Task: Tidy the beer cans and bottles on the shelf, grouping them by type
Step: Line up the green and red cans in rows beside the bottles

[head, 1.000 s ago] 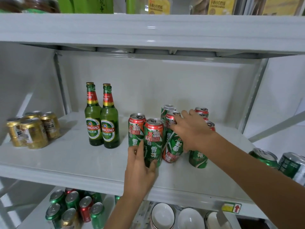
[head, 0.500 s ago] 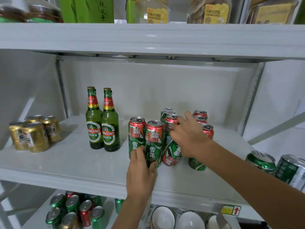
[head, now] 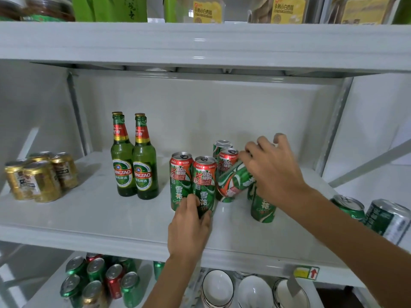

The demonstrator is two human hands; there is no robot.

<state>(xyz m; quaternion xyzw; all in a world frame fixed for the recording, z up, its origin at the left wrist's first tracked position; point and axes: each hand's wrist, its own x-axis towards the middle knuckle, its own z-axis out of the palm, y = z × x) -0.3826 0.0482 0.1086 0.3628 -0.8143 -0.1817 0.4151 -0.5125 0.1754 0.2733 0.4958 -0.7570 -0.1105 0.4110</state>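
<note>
1. Left hand [head: 189,227] reaches up over the front edge of the middle shelf [head: 89,218] — fingers curled round the base of the front can [head: 204,185], which stands upright just beside another upright can [head: 180,180].
2. Right hand [head: 274,172] grips the tilted can [head: 235,181] (top leaning right, base resting near the shelf); index finger lifted off it.
3. Behind it: two more upright cans [head: 224,152], close together; one green can [head: 263,207] stands under the right wrist.
4. Two green bottles [head: 134,161] stand touching, left of the cans.
5. Gold cans [head: 40,176] grouped at far left, well apart from the rest.
</note>
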